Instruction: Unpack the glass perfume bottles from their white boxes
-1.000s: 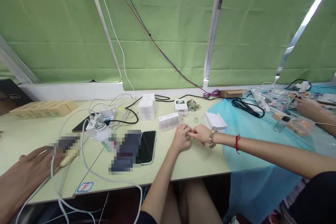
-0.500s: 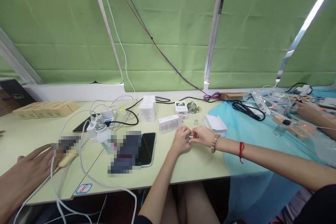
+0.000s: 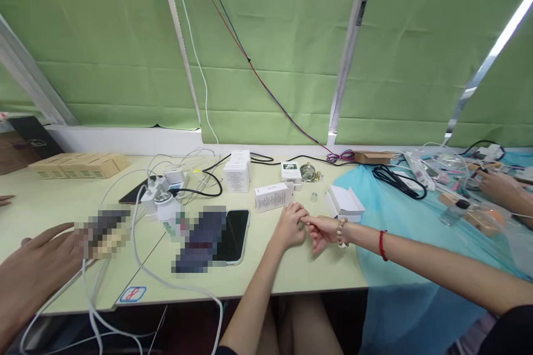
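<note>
On table (image 3: 291,272), both hands, L (image 3: 288,227) & R (image 3: 322,229), fingers pinched round tiny, mostly hidden object.

Green blinds (image 3: 270,39), pale yellow-green table (image 3: 300,266), turquoise cloth (image 3: 400,216), white boxes (image 3: 272,197), black phone (image 3: 236,234), red wrist string (image 3: 381,244)

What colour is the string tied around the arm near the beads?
Red. The string circles the right forearm, just behind the bead bracelet; the head view shows it clearly.

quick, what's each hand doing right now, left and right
Left hand: fingers curled around something small; what it is cannot be told.
Right hand: fingers pinched at the same spot, touching the left.
</note>
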Demonstrator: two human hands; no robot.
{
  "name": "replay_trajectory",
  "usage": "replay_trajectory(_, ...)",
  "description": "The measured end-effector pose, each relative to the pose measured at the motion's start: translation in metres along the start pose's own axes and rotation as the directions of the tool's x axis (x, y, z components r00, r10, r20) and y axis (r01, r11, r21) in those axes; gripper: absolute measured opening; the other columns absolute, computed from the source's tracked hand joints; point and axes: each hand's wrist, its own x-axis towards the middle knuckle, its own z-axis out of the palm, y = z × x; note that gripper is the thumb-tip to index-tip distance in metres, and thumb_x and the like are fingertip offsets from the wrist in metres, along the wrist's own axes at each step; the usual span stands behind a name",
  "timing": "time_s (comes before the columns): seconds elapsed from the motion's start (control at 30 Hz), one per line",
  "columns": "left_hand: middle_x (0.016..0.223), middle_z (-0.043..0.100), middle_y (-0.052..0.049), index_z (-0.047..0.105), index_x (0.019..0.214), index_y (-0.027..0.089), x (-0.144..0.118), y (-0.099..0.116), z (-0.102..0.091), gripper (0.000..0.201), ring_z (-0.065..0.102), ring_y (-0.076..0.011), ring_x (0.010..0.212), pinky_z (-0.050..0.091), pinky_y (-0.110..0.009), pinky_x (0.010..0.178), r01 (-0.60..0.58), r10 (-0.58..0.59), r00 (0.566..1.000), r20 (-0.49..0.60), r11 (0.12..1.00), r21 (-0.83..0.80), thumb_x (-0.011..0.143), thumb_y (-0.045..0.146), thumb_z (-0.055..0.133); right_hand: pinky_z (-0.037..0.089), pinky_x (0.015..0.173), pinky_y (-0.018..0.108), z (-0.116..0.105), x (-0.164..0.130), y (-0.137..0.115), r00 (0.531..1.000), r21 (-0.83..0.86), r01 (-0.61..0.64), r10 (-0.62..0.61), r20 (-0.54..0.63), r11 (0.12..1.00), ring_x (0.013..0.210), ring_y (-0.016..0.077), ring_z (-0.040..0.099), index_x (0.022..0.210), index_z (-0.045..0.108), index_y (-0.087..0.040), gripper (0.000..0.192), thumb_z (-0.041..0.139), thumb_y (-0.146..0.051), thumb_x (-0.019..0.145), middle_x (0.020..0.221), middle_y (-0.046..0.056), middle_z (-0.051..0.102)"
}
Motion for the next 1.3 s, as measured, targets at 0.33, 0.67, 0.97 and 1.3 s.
replay_trajectory(0.33, 0.092, 0.053, -0.003, 0.056, 0.083, 0.020, 0.001, -0.002, -0.002, 0.019, 0.047, -0.0170, 0.088, 0.038, -0.032, 0.081, 0.015, -0.014, 0.999, 0.044, 1.000, -0.027, 0.068, 0.012, 0.049, 0.050, 0.047, 0.023, 0.002, 0.000, 0.007, 0.992, -0.145, 0.121, -0.123, -0.003, 0.982, 0.036, 0.0124, 0.055, 0.055, 0.034, -0.018, 0.048, 0.034, -0.047, 0.093, 0.034, -0.007, 0.037)
replay_trajectory(0.67, 0.088, 0.054, -0.004, 0.056, 0.078, 0.020, 0.000, -0.012, 0.006, 0.020, 0.050, -0.0185, 0.087, 0.041, -0.032, 0.081, -0.055, 0.055, 0.999, -0.002, 0.992, -0.113, 0.061, 0.010, 0.051, 0.049, 0.045, 0.024, 0.006, -0.002, 0.010, 0.983, -0.289, 0.164, -0.180, -0.030, 0.943, 0.029, 0.0111, 0.049, 0.051, 0.034, -0.019, 0.052, 0.046, -0.059, 0.082, 0.030, -0.008, 0.032)
replay_trajectory(0.97, 0.077, 0.049, 0.001, 0.045, 0.069, 0.020, 0.003, -0.048, -0.016, 0.021, 0.048, -0.0146, 0.079, 0.038, -0.027, 0.076, 0.185, -0.293, 0.924, -0.244, 0.905, -0.384, 0.052, 0.007, 0.043, 0.052, 0.051, 0.027, -0.072, -0.106, -0.006, 0.907, -0.397, 0.298, -0.387, -0.167, 0.868, 0.045, 0.0086, 0.050, 0.073, 0.045, -0.018, 0.046, 0.048, -0.064, 0.075, 0.055, -0.008, 0.038)
replay_trajectory(1.3, 0.082, 0.047, 0.001, 0.045, 0.092, 0.020, -0.005, -0.023, -0.012, 0.033, 0.047, -0.0110, 0.071, 0.039, -0.024, 0.068, 0.375, -0.450, 0.886, -0.112, 0.837, -0.398, 0.060, 0.013, 0.049, 0.041, 0.061, 0.025, -0.069, 0.008, -0.012, 0.666, -0.760, 0.347, -0.715, -0.212, 0.549, 0.058, 0.0127, 0.053, 0.085, 0.060, -0.017, 0.021, 0.045, -0.030, 0.083, 0.063, 0.000, 0.058)
